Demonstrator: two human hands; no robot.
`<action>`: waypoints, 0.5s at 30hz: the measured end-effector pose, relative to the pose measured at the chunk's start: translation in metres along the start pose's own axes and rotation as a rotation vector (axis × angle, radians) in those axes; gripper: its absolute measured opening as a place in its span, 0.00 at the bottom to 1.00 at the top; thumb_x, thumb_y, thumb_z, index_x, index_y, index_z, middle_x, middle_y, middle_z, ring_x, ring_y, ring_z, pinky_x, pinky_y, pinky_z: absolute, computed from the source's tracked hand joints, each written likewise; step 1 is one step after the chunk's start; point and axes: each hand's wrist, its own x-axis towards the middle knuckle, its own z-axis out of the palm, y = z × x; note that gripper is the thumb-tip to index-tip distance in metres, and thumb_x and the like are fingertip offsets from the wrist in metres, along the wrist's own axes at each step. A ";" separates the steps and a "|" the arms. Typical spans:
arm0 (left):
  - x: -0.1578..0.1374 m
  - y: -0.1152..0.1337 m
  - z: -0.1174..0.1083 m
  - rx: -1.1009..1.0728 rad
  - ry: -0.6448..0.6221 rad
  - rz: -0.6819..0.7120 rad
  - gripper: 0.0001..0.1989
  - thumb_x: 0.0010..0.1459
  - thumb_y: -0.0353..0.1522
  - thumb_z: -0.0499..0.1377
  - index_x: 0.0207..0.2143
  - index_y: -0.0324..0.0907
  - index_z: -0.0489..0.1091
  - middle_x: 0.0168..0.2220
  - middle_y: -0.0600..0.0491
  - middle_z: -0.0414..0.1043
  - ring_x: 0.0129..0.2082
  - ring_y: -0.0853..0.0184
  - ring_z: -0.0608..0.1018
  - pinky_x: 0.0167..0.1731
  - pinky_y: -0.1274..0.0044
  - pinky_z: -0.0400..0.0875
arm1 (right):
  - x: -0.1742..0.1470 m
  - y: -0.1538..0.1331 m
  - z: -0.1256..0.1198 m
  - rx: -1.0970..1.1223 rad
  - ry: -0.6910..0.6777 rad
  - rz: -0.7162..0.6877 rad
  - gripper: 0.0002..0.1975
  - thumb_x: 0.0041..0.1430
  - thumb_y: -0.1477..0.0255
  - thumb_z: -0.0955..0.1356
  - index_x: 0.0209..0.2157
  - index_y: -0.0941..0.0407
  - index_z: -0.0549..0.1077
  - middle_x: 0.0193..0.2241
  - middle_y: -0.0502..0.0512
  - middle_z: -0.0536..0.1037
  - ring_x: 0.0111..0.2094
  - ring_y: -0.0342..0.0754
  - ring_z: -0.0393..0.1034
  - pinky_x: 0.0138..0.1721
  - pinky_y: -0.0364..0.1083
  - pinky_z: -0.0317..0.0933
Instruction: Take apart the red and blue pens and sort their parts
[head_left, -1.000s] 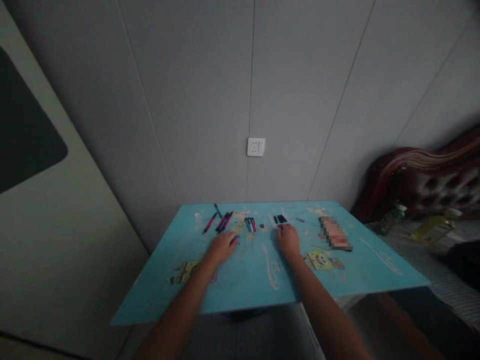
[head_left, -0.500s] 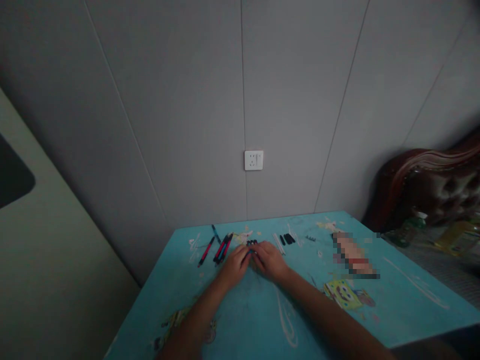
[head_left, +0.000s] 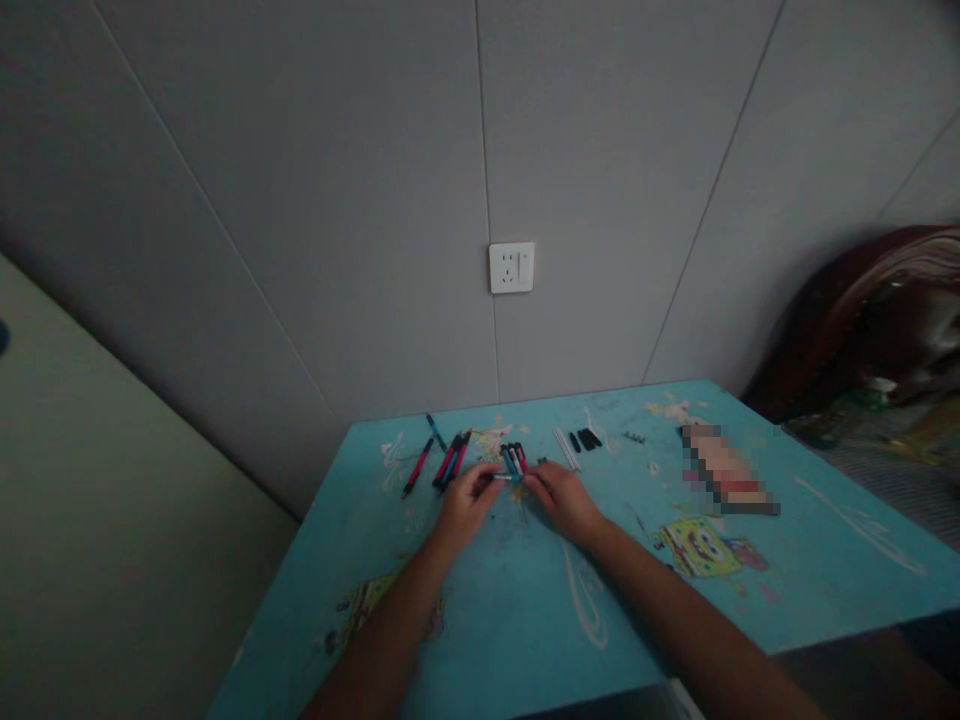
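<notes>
Between my two hands a blue and black pen (head_left: 507,478) lies level above the table. My left hand (head_left: 471,492) pinches its dark end. The fingertips of my right hand (head_left: 559,497) are closed at the blue end; how much they grip is hard to see. Just beyond the fingers sits a small row of pen barrels (head_left: 513,456), blue and red with dark ends. To the left, several red and blue pens (head_left: 451,462) lie in a loose group. Thin white refills (head_left: 567,450) and short black pieces (head_left: 589,439) lie to the right.
The blue table (head_left: 495,610) has cartoon prints and stands against a grey panelled wall with a socket (head_left: 511,268). Small dark springs (head_left: 634,437) lie right of the black pieces. A blurred pinkish long object (head_left: 727,470) rests farther right, near a dark headboard (head_left: 870,310).
My hands have drawn slightly apart, and the pen now shows between them. The camera view has tilted down, so the table sits higher in the picture.
</notes>
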 end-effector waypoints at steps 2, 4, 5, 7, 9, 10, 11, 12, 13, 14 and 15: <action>-0.002 0.001 -0.001 -0.026 0.010 -0.004 0.19 0.61 0.41 0.58 0.51 0.41 0.70 0.37 0.50 0.76 0.34 0.65 0.78 0.33 0.76 0.73 | -0.001 0.002 0.002 -0.021 0.000 0.016 0.19 0.71 0.64 0.58 0.35 0.56 0.76 0.29 0.55 0.75 0.32 0.47 0.69 0.38 0.44 0.61; -0.004 0.002 -0.001 -0.056 0.008 -0.018 0.19 0.62 0.41 0.58 0.51 0.41 0.71 0.37 0.50 0.76 0.32 0.66 0.77 0.31 0.77 0.73 | -0.001 0.003 0.002 -0.030 -0.001 0.026 0.20 0.71 0.64 0.57 0.33 0.56 0.75 0.28 0.54 0.74 0.31 0.46 0.68 0.36 0.43 0.60; -0.004 0.003 -0.001 -0.069 0.004 -0.026 0.19 0.62 0.42 0.57 0.51 0.41 0.71 0.36 0.50 0.75 0.30 0.67 0.76 0.28 0.78 0.72 | -0.002 0.004 0.002 -0.031 -0.003 0.027 0.20 0.71 0.64 0.57 0.33 0.56 0.74 0.28 0.54 0.74 0.31 0.46 0.68 0.36 0.43 0.60; -0.004 0.003 -0.001 -0.119 0.007 -0.049 0.20 0.63 0.42 0.56 0.51 0.41 0.71 0.32 0.52 0.74 0.25 0.70 0.74 0.23 0.79 0.70 | -0.002 0.005 0.001 -0.022 -0.003 0.024 0.19 0.71 0.64 0.57 0.33 0.55 0.75 0.29 0.54 0.75 0.31 0.46 0.69 0.36 0.43 0.60; -0.003 0.002 0.000 -0.177 0.031 -0.067 0.21 0.64 0.43 0.55 0.53 0.40 0.69 0.29 0.53 0.72 0.22 0.72 0.71 0.20 0.81 0.67 | -0.002 0.004 0.000 0.008 0.008 0.017 0.16 0.70 0.63 0.59 0.37 0.55 0.75 0.31 0.54 0.76 0.34 0.47 0.70 0.38 0.44 0.61; -0.003 0.001 0.001 -0.204 0.046 -0.075 0.21 0.64 0.42 0.54 0.53 0.40 0.68 0.29 0.54 0.71 0.20 0.73 0.70 0.19 0.81 0.65 | -0.002 0.003 0.000 0.028 0.013 0.013 0.15 0.69 0.63 0.61 0.39 0.55 0.75 0.33 0.55 0.77 0.35 0.47 0.70 0.39 0.44 0.61; -0.003 0.001 0.001 -0.228 0.057 -0.083 0.20 0.64 0.42 0.54 0.53 0.40 0.67 0.29 0.54 0.71 0.20 0.74 0.69 0.18 0.82 0.64 | -0.003 0.002 0.000 0.047 0.015 0.012 0.13 0.68 0.63 0.62 0.41 0.55 0.75 0.34 0.55 0.77 0.36 0.48 0.70 0.39 0.44 0.62; -0.003 0.001 0.002 -0.239 0.066 -0.089 0.19 0.64 0.42 0.54 0.52 0.40 0.66 0.30 0.53 0.72 0.19 0.74 0.69 0.17 0.82 0.64 | -0.003 0.000 0.001 0.065 0.013 0.012 0.13 0.67 0.63 0.63 0.42 0.54 0.75 0.35 0.55 0.77 0.36 0.48 0.70 0.39 0.44 0.62; -0.003 0.002 0.002 -0.231 0.076 -0.086 0.18 0.64 0.41 0.54 0.51 0.40 0.66 0.31 0.53 0.72 0.20 0.74 0.69 0.18 0.82 0.64 | -0.004 -0.003 0.002 0.085 0.004 0.016 0.12 0.66 0.63 0.64 0.42 0.54 0.75 0.35 0.55 0.77 0.36 0.48 0.70 0.39 0.44 0.62; -0.004 0.004 0.002 -0.211 0.090 -0.073 0.17 0.64 0.41 0.54 0.50 0.41 0.67 0.33 0.52 0.73 0.22 0.73 0.71 0.19 0.82 0.66 | -0.004 -0.006 0.003 0.111 -0.011 0.022 0.12 0.66 0.63 0.64 0.42 0.54 0.75 0.34 0.54 0.77 0.35 0.47 0.70 0.38 0.44 0.62; -0.005 0.006 0.002 -0.176 0.105 -0.045 0.15 0.64 0.40 0.55 0.49 0.41 0.68 0.35 0.51 0.73 0.26 0.71 0.73 0.22 0.81 0.68 | -0.004 -0.009 0.004 0.144 -0.034 0.028 0.11 0.66 0.63 0.64 0.41 0.54 0.74 0.33 0.53 0.77 0.34 0.47 0.70 0.37 0.44 0.62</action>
